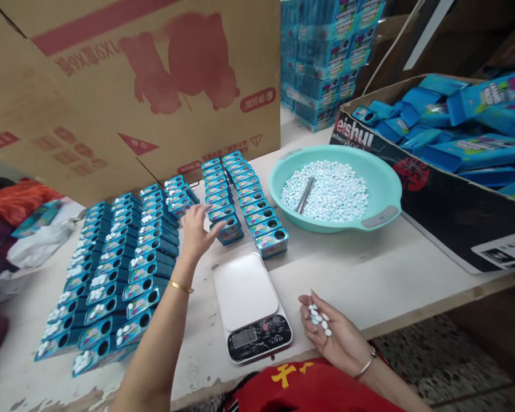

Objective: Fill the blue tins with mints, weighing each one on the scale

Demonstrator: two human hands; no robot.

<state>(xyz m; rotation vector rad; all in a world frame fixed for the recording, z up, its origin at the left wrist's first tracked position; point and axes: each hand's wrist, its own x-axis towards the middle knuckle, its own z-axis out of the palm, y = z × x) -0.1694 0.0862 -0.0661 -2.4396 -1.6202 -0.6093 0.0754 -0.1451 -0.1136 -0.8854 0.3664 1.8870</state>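
Observation:
My left hand (pixel 197 230) is over the rows of small blue tins, its fingers and thumb apart and nothing seen between them. Its thumb is beside the front tin (pixel 229 229) of a middle row. Palm up at the table's front edge, my right hand (pixel 330 337) cups several white oval mints (pixel 320 318) in curled fingers. Between the hands lies a white digital scale (pixel 246 292) with a bare plate; its display is hard to read. Many tins (pixel 98 312) on the left have a round dark hole and small piles of mints on top.
A turquoise basin (pixel 343 224) of mints, with a metal tube (pixel 305 194) lying in it, stands right of the tins. Behind are a big cardboard carton (pixel 111 114) and stacked blue packs (pixel 321 68). An open box (pixel 412 189) of blue cartons is at right. Plastic bags (pixel 40 243) lie far left.

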